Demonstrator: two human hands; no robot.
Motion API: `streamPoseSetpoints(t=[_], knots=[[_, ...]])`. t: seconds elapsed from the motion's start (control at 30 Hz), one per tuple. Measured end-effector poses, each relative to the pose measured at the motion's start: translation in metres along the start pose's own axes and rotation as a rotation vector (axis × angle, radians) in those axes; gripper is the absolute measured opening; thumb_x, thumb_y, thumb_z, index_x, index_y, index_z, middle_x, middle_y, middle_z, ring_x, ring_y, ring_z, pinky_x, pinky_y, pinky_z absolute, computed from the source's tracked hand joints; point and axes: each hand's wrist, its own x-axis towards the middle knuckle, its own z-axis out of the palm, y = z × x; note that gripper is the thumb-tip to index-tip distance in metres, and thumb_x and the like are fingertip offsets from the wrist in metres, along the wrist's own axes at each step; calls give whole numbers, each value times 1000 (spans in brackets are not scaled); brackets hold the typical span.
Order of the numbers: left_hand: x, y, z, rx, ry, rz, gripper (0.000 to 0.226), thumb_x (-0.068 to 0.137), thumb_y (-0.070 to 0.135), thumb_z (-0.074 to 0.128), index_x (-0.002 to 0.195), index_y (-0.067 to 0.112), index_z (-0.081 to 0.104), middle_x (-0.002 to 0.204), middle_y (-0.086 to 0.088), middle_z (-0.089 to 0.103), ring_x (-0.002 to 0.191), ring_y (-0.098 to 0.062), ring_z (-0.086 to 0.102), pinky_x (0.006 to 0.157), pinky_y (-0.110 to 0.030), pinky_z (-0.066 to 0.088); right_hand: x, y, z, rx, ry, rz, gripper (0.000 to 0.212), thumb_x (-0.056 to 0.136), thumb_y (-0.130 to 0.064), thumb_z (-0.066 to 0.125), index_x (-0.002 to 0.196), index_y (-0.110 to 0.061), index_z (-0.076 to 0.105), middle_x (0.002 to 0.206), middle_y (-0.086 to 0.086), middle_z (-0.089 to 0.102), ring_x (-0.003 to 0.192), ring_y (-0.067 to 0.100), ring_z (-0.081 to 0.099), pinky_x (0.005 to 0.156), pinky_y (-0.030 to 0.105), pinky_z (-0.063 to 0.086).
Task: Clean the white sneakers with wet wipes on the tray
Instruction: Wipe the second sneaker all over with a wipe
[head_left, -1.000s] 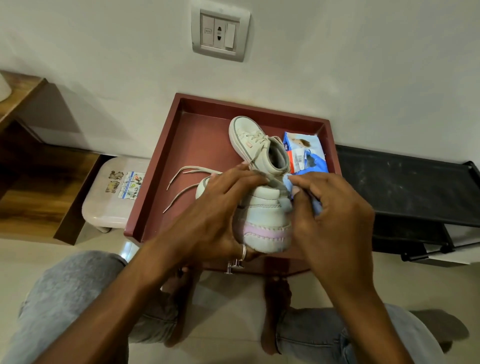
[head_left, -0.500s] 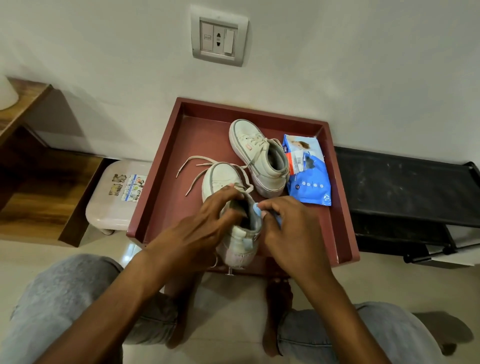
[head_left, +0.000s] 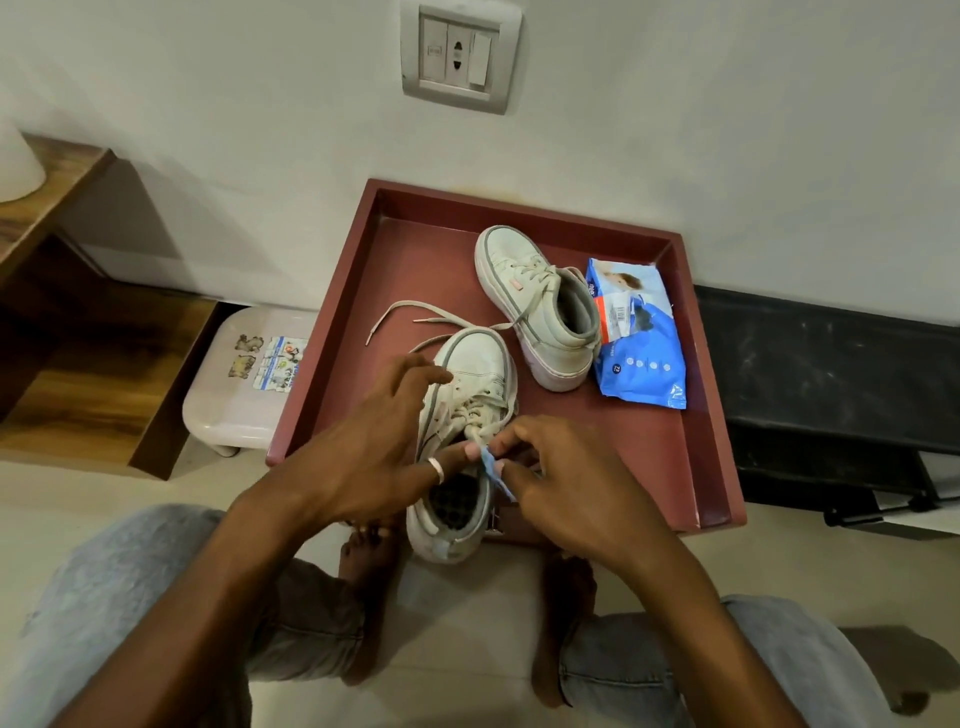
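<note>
Sneaker at the tray's near edge, wipe pinched above its opening

Tray (head_left: 332, 332) walls box in both sneakers and the wipes pack, with bare red floor open along the left side and the near right corner. The near sneaker (head_left: 475, 374) stands upright with its toe pointing to the wall and its heel reaching past the tray's front rim. Its loose laces trail left across the tray floor. The left hand (head_left: 363, 457) lies along the sneaker's left side, fingers spread and curled against the upper, thumb reaching to the tongue; it steadies the shoe rather than closing around it. The right hand (head_left: 566, 478) hovers at the collar, thumb and fingertips pinched shut on a small blue wipe (head_left: 493, 470) just over the dark opening. The second sneaker (head_left: 540, 306) stands behind, toe to the wall, touching the blue wipes pack (head_left: 636, 338) on its right. Both shoes are white with grey trim, slightly soiled. A pale stool (head_left: 244, 384) sits left of the tray.
</note>
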Motion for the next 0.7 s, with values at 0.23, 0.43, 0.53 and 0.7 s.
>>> streamPoseSetpoints(t=[0.23, 0.43, 0.53, 0.7], knots=[[2, 8, 1, 150, -97, -137, 82, 85, 62, 59, 151, 26, 24, 156, 7, 31, 99, -15, 62, 86, -36, 57, 53, 11, -22, 11, 308, -33, 10, 90, -19, 68, 93, -25, 77, 90, -15, 73, 83, -2, 64, 73, 8, 46], [1, 31, 13, 407, -114, -324, 53, 89, 52, 60, 128, 21, 44, 98, 7, 50, 79, -11, 48, 66, -22, 42, 114, 17, 10, -286, 212, -247, 16, 83, -2, 65, 90, -11, 76, 90, 6, 70, 85, 25, 64, 72, 41, 54], [4, 40, 16, 449, -161, -395, 48, 90, 44, 64, 126, 18, 47, 93, 6, 46, 75, -10, 44, 64, -22, 38, 128, 20, 23, -416, 140, -330, 21, 77, 4, 62, 86, -10, 75, 89, 5, 67, 86, 27, 60, 68, 44, 54], [6, 45, 15, 476, -212, -448, 28, 95, 40, 58, 116, 21, 59, 82, 5, 44, 74, -12, 46, 68, -25, 43, 136, 24, 14, -311, 39, -332, 18, 78, -4, 66, 83, -14, 80, 87, 1, 73, 80, 20, 66, 70, 38, 56]])
